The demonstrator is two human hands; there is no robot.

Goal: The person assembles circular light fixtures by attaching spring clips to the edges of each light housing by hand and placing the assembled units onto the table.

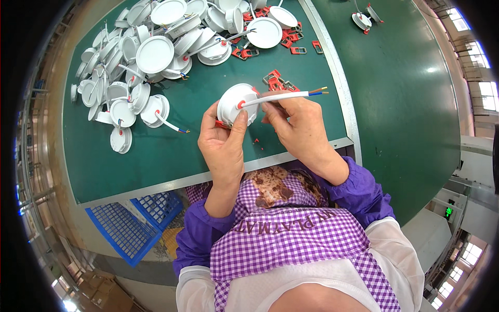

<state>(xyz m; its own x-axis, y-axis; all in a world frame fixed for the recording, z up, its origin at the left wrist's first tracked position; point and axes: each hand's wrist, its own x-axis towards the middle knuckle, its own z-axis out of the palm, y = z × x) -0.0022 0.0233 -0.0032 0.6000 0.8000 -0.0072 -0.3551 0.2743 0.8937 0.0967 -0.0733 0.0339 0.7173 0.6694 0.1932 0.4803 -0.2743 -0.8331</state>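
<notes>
My left hand is closed on a round white downlight, thumb on its back and fingers round the left rim. A white cable comes out of a red grommet in the lamp and runs right, ending in bare brown and blue wires. Red shows at the lamp's lower left edge and at its upper right. At the lamp's right side my right hand has its thumb and fingers drawn together, partly behind the cable. What those fingertips grip is hidden.
A large heap of white downlights covers the table's left and back. Loose red clips lie beyond my hands, more beside the heap. A pale metal strip divides the green tabletop. A blue basket stands below the front edge.
</notes>
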